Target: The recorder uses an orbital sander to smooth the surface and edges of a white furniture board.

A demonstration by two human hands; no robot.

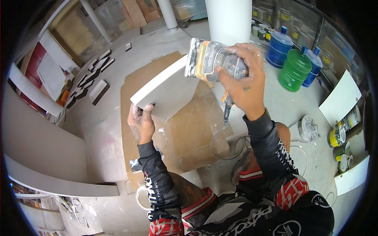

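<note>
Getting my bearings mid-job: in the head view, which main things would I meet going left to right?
Black-edged blocks, left hand, sander, green jug, yellow bucket.

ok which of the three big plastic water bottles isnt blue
The ribbed, translucent green plastic bottle, middle of the three; the left translucent blue bottle and the right translucent blue bottle flank it.

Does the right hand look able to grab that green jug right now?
Probably not right away: the right hand is wrapped around the sander, and the green jug stands on the floor, seemingly beyond easy reach. Nothing appears to block the way between, though.
</note>
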